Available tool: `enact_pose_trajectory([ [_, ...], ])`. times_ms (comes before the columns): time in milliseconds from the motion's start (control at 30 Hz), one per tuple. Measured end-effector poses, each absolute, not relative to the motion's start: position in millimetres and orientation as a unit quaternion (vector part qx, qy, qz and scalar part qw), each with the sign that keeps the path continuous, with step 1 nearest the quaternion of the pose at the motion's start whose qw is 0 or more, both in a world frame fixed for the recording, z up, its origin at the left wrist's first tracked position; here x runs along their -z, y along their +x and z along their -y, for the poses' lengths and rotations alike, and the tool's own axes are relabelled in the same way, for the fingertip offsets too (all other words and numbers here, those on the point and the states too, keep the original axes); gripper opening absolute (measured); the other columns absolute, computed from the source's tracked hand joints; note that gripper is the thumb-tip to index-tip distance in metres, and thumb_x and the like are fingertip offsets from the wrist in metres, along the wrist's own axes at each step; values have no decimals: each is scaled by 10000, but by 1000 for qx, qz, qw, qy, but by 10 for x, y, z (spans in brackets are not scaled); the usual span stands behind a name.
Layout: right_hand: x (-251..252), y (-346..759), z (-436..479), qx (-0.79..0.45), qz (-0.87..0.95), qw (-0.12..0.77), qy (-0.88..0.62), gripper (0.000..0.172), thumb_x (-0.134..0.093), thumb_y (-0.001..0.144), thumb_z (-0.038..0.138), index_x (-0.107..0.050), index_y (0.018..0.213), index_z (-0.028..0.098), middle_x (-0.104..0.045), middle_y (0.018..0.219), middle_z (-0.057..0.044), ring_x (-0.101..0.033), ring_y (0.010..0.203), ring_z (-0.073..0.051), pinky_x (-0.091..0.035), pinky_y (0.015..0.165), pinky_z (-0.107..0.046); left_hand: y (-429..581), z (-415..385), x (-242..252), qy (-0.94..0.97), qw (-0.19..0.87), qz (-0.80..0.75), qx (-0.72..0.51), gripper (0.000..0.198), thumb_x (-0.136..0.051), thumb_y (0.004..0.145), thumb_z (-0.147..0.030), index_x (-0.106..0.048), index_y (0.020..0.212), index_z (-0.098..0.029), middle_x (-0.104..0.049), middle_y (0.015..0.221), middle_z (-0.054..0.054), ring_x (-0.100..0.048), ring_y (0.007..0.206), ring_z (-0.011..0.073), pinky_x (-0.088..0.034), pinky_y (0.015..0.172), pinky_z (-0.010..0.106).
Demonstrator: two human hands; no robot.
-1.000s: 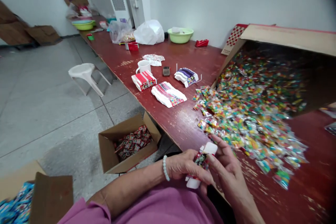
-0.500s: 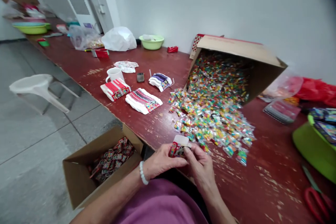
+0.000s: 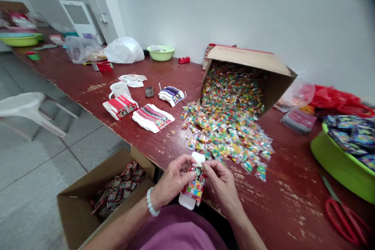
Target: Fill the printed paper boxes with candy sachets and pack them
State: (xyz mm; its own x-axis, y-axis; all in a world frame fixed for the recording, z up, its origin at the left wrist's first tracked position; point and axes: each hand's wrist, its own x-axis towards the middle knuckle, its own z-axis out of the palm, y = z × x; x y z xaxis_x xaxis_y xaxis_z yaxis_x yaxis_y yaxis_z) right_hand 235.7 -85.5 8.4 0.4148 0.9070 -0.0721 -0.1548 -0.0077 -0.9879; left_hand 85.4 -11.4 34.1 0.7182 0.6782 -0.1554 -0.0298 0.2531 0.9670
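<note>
Two bare hands meet on one small printed box (image 3: 195, 187), which I see through the head camera. The left hand (image 3: 175, 179), wearing a beaded bracelet (image 3: 152, 202), grips the box along its left side, thumb pressed on the printed front. The right hand (image 3: 221, 179) pinches its upper right edge, beside a raised white flap (image 3: 198, 158). The box is above the person's lap, by the near edge of the red table (image 3: 287, 203). Just beyond it I see candy packets (image 3: 228, 140) spread from a tipped carton (image 3: 240, 55). Further left, flat boxes (image 3: 152, 118) lie near a white mug (image 3: 119, 90); at far right are red-handled scissors (image 3: 341, 218) and a green tub (image 3: 336, 166).
</note>
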Motion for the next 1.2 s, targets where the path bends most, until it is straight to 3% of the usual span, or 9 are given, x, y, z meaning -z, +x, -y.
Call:
enact_pose_trajectory([
  [67,-114,2403,860,-469,312,614,-552,275,-757,789,437,-683,763,173,-645,774,-11,-565,721,-147,-451,686,-262,848,94,-334,588,721,-290,-226,210,-648,853,-326,-582,984,-176,-621,849,18,-556,776,145,-452,698,247],
  [233,-174,2463,878,-486,318,620,-527,314,-796,762,363,-680,1028,243,-641,820,10,-574,729,-148,-443,683,-267,888,130,-345,617,694,-285,-236,191,-611,899,-344,-597,1015,-192,-642,923,30,-564,826,144,-446,755,255],
  [300,-184,2487,892,-434,389,597,-551,166,-734,823,356,-708,909,217,-625,803,-5,-562,742,-155,-433,692,-272,920,158,-365,563,729,-281,-268,360,-678,858,-333,-520,1168,-240,-643,916,7,-581,803,133,-456,748,251],
  [367,-196,2511,906,-350,446,586,-579,162,-684,862,340,-706,785,200,-603,768,-12,-550,737,-158,-424,688,-274,949,182,-387,494,777,-285,-267,553,-719,827,-347,-413,1282,-279,-634,897,-12,-608,778,131,-477,735,253],
  [533,-271,2534,921,-270,538,545,-584,151,-606,915,312,-715,879,215,-641,830,-31,-597,795,-174,-454,735,-291,1011,235,-380,436,842,-291,-127,559,-472,918,-589,-446,1324,-206,-650,785,38,-617,537,146,-484,503,250],
  [633,-288,2523,917,-306,520,535,-591,197,-607,915,350,-698,826,201,-662,836,-38,-616,787,-172,-478,729,-292,1040,254,-358,464,810,-326,-148,622,-426,915,-633,-455,1353,-192,-652,735,36,-599,512,140,-472,462,229],
  [733,-245,2509,903,-412,405,564,-590,237,-692,851,410,-663,789,183,-663,761,-24,-607,656,-148,-492,607,-266,1053,237,-371,511,783,-330,-127,686,-365,911,-678,-487,1358,-172,-645,687,35,-577,475,140,-446,421,222],
  [967,-232,2517,875,-532,292,606,-514,266,-806,742,394,-694,794,159,-707,728,-29,-609,534,-127,-478,486,-232,1060,131,-438,594,744,-296,-76,656,-385,943,-600,-438,1464,-204,-695,763,65,-609,524,155,-470,450,233],
  [1200,-267,2513,879,-511,310,629,-496,121,-795,769,279,-720,734,192,-706,809,-8,-638,689,-122,-512,645,-231,1060,106,-378,606,736,-288,-88,713,-285,955,-631,-420,1486,-174,-694,720,75,-609,506,163,-484,442,250],
])
